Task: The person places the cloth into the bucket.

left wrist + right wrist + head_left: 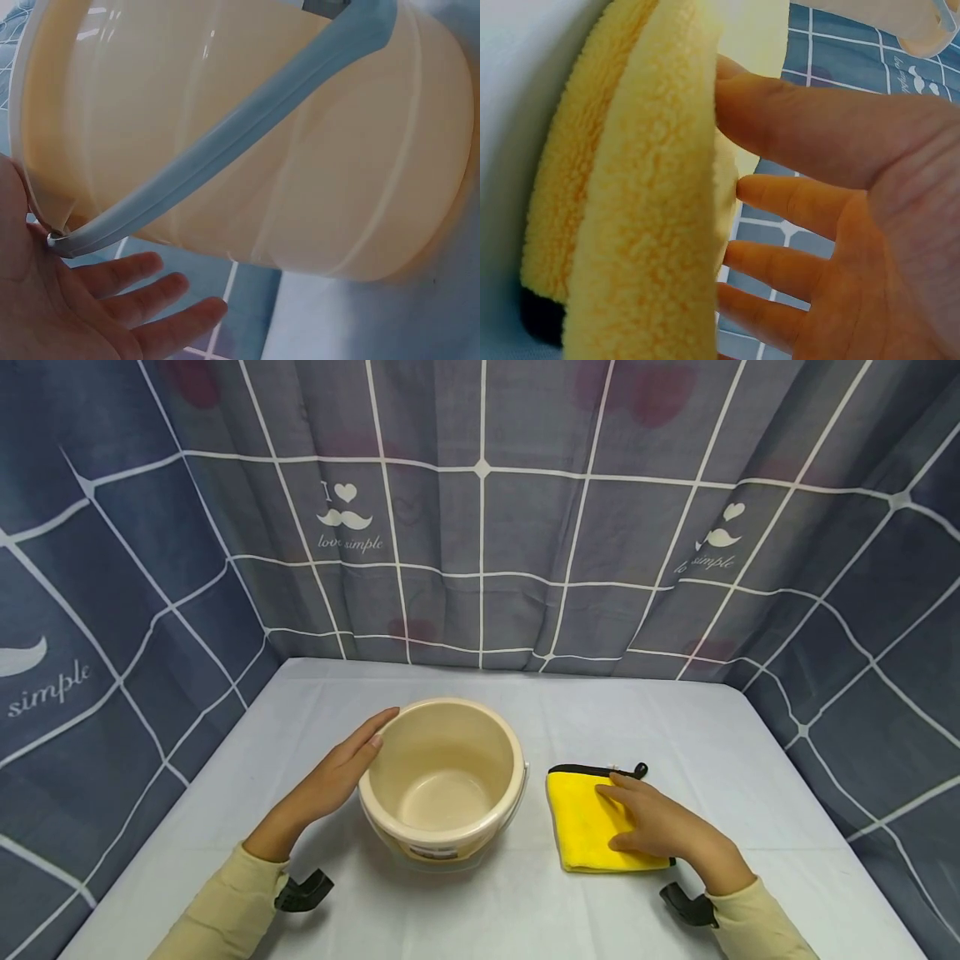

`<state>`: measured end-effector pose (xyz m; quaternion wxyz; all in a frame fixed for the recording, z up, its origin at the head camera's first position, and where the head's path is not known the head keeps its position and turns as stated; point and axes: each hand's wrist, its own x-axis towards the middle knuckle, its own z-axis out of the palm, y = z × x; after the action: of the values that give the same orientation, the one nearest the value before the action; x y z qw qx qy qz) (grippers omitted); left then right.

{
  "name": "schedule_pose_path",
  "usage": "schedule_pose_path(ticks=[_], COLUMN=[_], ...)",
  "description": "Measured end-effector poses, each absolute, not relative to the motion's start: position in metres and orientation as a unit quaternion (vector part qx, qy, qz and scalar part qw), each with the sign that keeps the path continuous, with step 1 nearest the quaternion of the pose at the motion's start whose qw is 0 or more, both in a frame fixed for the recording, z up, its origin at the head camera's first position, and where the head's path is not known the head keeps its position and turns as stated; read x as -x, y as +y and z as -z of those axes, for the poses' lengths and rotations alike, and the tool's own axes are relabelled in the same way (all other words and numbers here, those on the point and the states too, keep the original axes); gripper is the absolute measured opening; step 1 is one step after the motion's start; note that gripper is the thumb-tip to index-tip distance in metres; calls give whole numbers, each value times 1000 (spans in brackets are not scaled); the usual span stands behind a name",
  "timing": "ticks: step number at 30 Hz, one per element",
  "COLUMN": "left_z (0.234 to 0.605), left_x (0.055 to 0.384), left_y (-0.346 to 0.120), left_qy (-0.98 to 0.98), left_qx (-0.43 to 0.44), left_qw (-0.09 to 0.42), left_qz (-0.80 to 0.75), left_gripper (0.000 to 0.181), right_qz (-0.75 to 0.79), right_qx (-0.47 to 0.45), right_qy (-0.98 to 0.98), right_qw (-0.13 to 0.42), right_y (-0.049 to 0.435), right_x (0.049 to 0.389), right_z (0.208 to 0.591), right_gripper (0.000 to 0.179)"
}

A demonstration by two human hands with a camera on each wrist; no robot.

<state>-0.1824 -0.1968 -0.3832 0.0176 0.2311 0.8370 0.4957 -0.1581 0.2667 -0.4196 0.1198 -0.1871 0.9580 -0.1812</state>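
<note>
A cream bucket [442,839] with a grey handle [225,139] stands upright on the table, and its inside is bare. My left hand [337,777] lies along the left side of its rim, fingers extended. In the left wrist view the palm is right at the rim, by the handle's end, with several fingers spread clear of the wall. To the right of the bucket lies a folded yellow fleecy cloth [581,827] with black edging. My right hand [660,822] rests on it with spread fingers, the fingertips touching its top surface.
A white cloth covers the table [480,918]. Dark grey-blue curtains [480,527] with white grid lines hang behind it and at both sides. A black mount [303,892] sits at my left wrist, and another black mount [688,906] at the right.
</note>
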Motion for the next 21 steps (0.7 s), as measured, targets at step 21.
schedule_pose_path(ticks=[21], left_z=[386], left_x=[183], left_y=[-196], left_qy=[827], left_qx=[-231], left_qw=[23], left_qz=[-512], left_gripper=[51], right_qz=[156], right_qx=[188], right_qy=[966], right_qw=[82], right_y=[267], right_x=[164], right_z=[427], right_gripper=[66])
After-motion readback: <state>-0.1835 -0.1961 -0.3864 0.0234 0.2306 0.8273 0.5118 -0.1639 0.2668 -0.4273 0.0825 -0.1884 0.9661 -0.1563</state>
